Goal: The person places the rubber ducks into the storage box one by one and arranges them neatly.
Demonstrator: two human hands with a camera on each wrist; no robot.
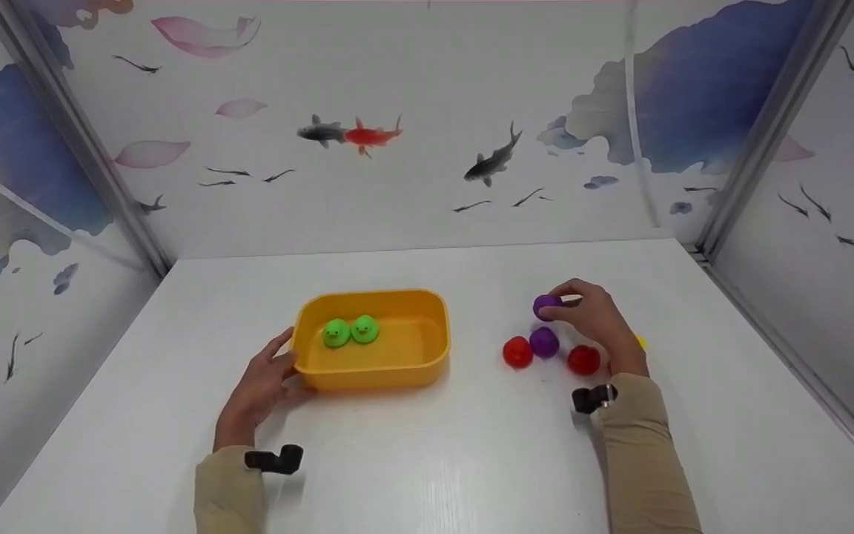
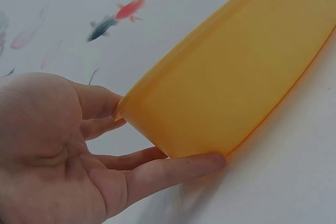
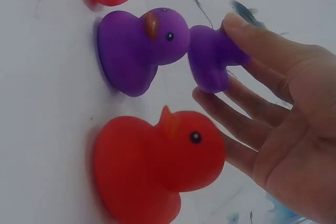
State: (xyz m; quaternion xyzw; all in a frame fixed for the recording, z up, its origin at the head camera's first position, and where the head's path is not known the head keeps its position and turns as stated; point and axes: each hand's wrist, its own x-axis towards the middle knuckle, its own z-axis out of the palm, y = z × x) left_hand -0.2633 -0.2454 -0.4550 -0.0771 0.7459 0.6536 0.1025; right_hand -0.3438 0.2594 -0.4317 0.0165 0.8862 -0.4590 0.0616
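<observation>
My right hand [image 1: 594,315] pinches a purple rubber duck [image 3: 207,59] between thumb and fingertips, just above the table. Close by stands another purple rubber duck [image 1: 544,343], with a red rubber duck [image 1: 518,352] on its left. A second red rubber duck [image 3: 157,161] stands under the right hand's palm side. My left hand [image 1: 264,382] holds the left end of a yellow plastic basin [image 1: 371,377], its fingers spread around the near left corner. Inside the basin, toward the left, two green rubber ducks [image 1: 336,334] sit side by side.
A small yellow object [image 1: 641,342] shows partly from behind the right wrist; its kind is hidden. The white table [image 1: 427,452] is enclosed by panels [image 1: 427,193] printed with fish and petals at the back and both sides.
</observation>
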